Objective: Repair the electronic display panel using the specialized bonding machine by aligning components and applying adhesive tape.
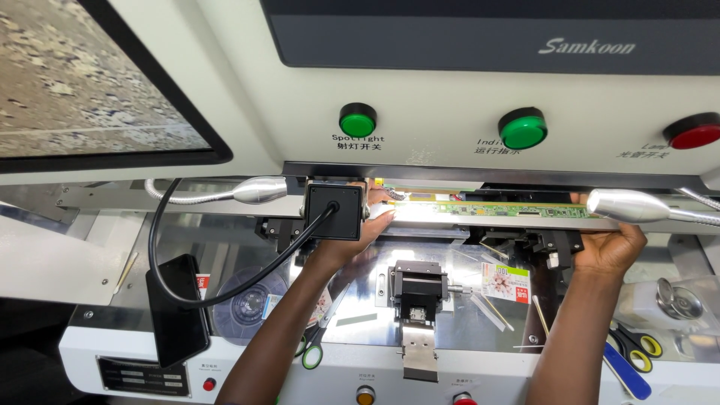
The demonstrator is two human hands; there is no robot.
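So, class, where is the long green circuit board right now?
In the head view, the green circuit board lies across the machine's upper rail, between the left hand and right hand.

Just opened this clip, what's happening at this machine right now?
A person has both arms reaching into a white machine, holding a long, narrow green circuit strip at each end. The left hand grips the lit end behind a small black box; the right hand supports the other end below a gooseneck lamp. Scissors lie on the metal deck below.
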